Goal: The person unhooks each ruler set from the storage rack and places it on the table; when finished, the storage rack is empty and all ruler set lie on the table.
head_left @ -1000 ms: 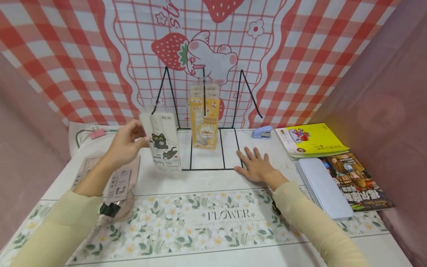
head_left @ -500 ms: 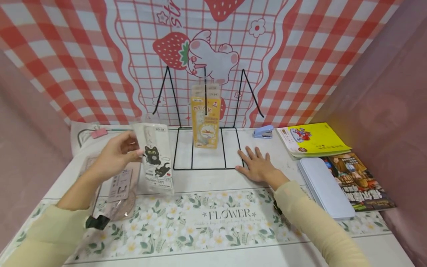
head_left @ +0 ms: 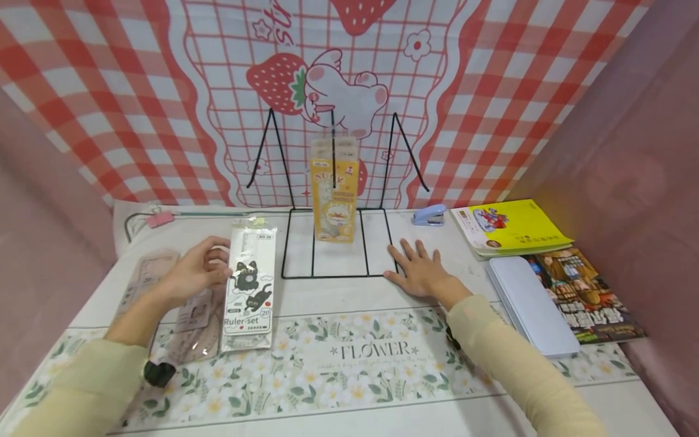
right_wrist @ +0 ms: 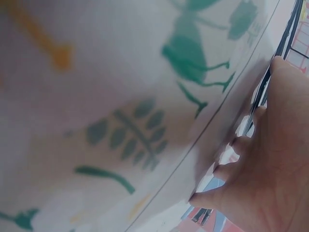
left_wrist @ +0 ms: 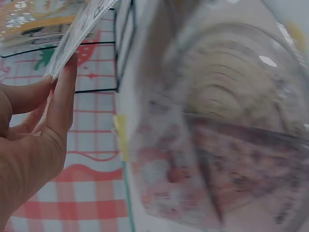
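My left hand (head_left: 199,271) pinches the left edge of a ruler set (head_left: 252,285) in a clear sleeve printed with black cats. In the left wrist view, thumb and fingertips meet on the packet's thin edge (left_wrist: 79,36). My right hand (head_left: 420,271) lies flat with spread fingers at the right front corner of a black wire display rack (head_left: 367,243). On the rack's middle hook hang several packets, a yellow duck one (head_left: 335,203) in front. The rack's two outer hooks carry nothing. More pink ruler packets (head_left: 193,321) lie under and beside my left forearm.
A lilac stapler (head_left: 429,215) sits right of the rack. Farther right are a yellow book (head_left: 510,227), a dark-covered book (head_left: 581,297) and a pale blue case (head_left: 532,306) overlapping it. A checked strawberry cloth (head_left: 349,85) hangs behind.
The cat ruler set has come off the rack's left hook and moved down and toward me in my left hand, turning more upright. My right hand stays in place.
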Available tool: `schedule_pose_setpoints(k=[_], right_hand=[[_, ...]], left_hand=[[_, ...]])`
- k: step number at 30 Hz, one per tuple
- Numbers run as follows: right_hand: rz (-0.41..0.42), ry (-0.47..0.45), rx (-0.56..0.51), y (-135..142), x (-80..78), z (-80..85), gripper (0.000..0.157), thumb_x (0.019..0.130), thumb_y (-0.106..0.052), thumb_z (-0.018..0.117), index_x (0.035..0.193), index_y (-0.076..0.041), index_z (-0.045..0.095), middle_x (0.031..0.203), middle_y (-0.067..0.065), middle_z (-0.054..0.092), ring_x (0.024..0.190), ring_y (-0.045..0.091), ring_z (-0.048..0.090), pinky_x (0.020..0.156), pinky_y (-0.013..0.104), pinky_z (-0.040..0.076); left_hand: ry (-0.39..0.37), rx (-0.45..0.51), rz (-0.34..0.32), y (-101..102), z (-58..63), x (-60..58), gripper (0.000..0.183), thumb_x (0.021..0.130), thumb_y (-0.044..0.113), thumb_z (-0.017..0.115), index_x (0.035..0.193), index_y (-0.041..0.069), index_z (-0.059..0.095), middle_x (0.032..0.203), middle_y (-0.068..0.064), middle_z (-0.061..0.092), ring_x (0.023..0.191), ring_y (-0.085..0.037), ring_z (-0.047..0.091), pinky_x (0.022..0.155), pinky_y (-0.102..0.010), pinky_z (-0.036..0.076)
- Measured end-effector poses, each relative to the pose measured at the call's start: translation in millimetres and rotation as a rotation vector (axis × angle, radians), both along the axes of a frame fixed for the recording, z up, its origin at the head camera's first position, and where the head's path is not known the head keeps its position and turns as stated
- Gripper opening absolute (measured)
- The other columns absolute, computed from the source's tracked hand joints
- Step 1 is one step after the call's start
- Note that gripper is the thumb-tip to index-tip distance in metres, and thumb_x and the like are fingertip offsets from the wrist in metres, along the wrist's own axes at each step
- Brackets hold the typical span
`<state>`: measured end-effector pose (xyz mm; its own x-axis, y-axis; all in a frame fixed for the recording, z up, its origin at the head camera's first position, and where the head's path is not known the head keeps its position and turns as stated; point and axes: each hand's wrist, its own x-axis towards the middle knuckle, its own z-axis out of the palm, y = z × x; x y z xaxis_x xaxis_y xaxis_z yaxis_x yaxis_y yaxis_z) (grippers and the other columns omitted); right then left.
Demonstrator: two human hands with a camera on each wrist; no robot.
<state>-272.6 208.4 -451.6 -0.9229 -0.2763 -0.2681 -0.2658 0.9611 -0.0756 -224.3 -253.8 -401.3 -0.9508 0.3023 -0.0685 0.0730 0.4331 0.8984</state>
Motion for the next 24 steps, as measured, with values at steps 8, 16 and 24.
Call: schedule_pose_setpoints(k=[8, 16, 24], right_hand=[[0.002, -0.003, 0.005, 0, -1.2, -1.4, 0.076, 0.094, -0.07, 0.027, 0.156, -0.032, 0.005, 0.166, 0.008, -0.001, 0.151, 0.043, 0.0, 0.115, 0.076, 0.008], [0.022, 0.03, 0.008, 2, -1.5, -4.7, 0.075, 0.095, -0.069, 0.026, 0.156, -0.031, 0.006, 0.166, 0.008, 0.002, 0.151, 0.044, 0.004, 0.115, 0.076, 0.011], [0.022, 0.022, 0.013, 1, -1.0, -3.6, 0.076, 0.094, -0.07, 0.026, 0.156, -0.03, 0.006, 0.166, 0.009, 0.002, 0.151, 0.044, 0.004, 0.115, 0.076, 0.011]], left_hand=[[-0.108, -0.128, 0.079, -2, -25.0, -4.9, 0.06, 0.095, -0.001, 0.052, 0.148, 0.0, 0.023, 0.116, -0.026, 0.049, 0.089, -0.02, 0.064, 0.072, -0.033, 0.063], [-0.232, -0.205, 0.119, 2, -27.4, -5.1, 0.074, 0.097, 0.007, 0.051, 0.155, 0.005, 0.006, 0.138, -0.033, 0.042, 0.108, -0.033, 0.064, 0.082, -0.032, 0.063], [-0.282, -0.192, 0.178, -12, -57.4, -22.5, 0.08, 0.095, 0.018, 0.055, 0.156, 0.014, 0.005, 0.146, -0.028, 0.041, 0.116, -0.036, 0.061, 0.082, -0.033, 0.062]])
